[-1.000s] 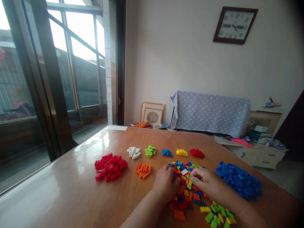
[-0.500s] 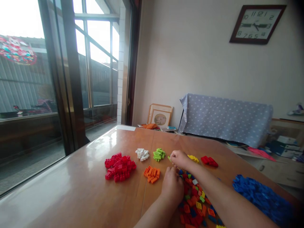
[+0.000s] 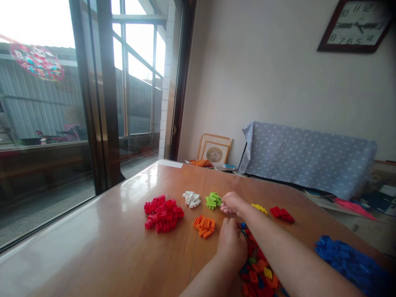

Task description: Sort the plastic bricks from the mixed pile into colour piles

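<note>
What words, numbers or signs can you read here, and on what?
"11 12": top of the wall clock.
"10": its upper left.
"8": its lower left.
"7 6 5": its bottom.
Its other numerals: too dark or blurred.
Window decoration: any lettering too blurred.

Right hand (image 3: 232, 203), one second ago over mixed bricks (image 3: 254, 275) nearer viewer and right of lime-green pile (image 3: 213, 201), now at pile's right edge, hiding small blue pile. Round red decoration (image 3: 38, 62), far left of lime-green pile, now whole in view.

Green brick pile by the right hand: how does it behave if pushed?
The green pile probably scatters: it looks loosely heaped. Pieces are likely stiff and light, being small and plastic-looking. Blocky sides suggest sliding over the glossy table, not rolling.
</note>
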